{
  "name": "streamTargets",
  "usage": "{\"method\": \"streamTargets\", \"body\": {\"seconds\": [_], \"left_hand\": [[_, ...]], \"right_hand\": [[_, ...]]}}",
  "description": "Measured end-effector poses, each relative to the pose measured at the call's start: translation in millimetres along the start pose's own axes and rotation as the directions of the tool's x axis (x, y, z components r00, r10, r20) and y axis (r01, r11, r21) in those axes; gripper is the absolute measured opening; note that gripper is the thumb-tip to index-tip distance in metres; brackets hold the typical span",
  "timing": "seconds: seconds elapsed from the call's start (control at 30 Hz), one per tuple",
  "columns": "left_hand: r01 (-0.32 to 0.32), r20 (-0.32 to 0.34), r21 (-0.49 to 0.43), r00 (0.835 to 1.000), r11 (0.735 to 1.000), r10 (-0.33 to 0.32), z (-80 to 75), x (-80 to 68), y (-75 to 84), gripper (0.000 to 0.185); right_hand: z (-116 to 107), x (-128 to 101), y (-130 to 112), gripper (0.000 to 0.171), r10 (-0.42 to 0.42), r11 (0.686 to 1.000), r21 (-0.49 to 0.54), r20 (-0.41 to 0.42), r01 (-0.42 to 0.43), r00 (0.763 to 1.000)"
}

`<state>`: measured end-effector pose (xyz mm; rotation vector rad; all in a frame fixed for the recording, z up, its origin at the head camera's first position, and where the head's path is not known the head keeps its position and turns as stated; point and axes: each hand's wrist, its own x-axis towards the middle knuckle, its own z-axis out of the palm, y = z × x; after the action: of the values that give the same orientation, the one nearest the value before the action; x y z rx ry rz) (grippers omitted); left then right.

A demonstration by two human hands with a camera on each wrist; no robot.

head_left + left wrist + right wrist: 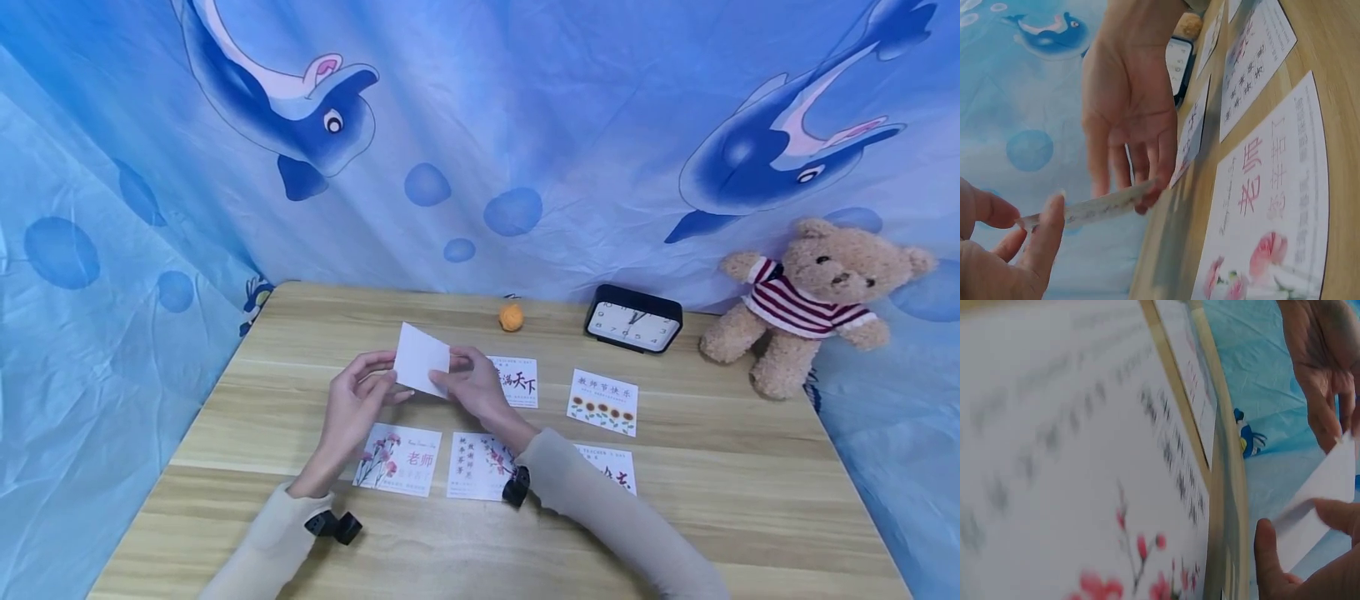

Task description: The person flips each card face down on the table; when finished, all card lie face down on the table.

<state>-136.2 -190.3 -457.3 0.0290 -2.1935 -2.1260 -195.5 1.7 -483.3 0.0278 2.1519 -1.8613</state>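
A white card (420, 360) is held up above the table between both hands, its blank side facing the head camera. My left hand (354, 398) pinches the card's left edge between thumb and fingers. On the opposite edge, my right hand (477, 387) pinches it the same way. Edge-on in the left wrist view, the card (1100, 209) shows faint print on its other side. Below the hands lie a carnation card (397, 461) and a blossom card (471, 477). Behind the right hand, a card with red lettering (523, 385) is partly covered.
A sunflower card (603, 404) lies to the right, and another lettered card (618, 468) is partly hidden by the right sleeve. Along the back of the wooden table (247, 400) stand an orange ball (511, 317), a black clock (634, 318) and a teddy bear (813, 304).
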Motion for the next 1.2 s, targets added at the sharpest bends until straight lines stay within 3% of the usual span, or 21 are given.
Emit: {"method": "streamTargets", "body": {"seconds": [0.27, 0.47, 0.63, 0.93, 1.2], "left_hand": [[0.011, -0.055, 0.119, 0.998, 0.993, -0.004, -13.8, 3.2, -10.6, 0.036], [0.059, -0.065, 0.185, 0.997, 0.981, -0.047, -19.2, 5.7, -16.6, 0.038], [0.099, -0.091, 0.287, 0.993, 0.953, -0.076, -23.9, 11.0, -22.9, 0.039], [0.139, -0.089, 0.477, 0.990, 0.868, -0.110, -25.6, 19.3, -35.8, 0.043], [0.142, -0.062, 0.487, 0.990, 0.862, -0.128, -23.9, 23.4, -40.3, 0.041]], "right_hand": [[-11.5, 7.3, -3.3, 0.054, 0.005, 0.999, 0.035, -0.012, -0.005, 1.000], [-14.2, 12.8, -1.2, 0.049, 0.013, 1.000, 0.029, -0.026, -0.012, 1.000], [-14.8, 16.7, -1.6, 0.046, 0.013, 1.000, 0.022, -0.039, -0.012, 0.999], [-14.5, 20.6, 0.6, 0.049, 0.054, 0.998, 0.015, -0.026, -0.054, 0.998], [-16.1, 22.7, 4.1, 0.051, 0.048, 0.999, -0.025, -0.004, -0.049, 0.999]]}}
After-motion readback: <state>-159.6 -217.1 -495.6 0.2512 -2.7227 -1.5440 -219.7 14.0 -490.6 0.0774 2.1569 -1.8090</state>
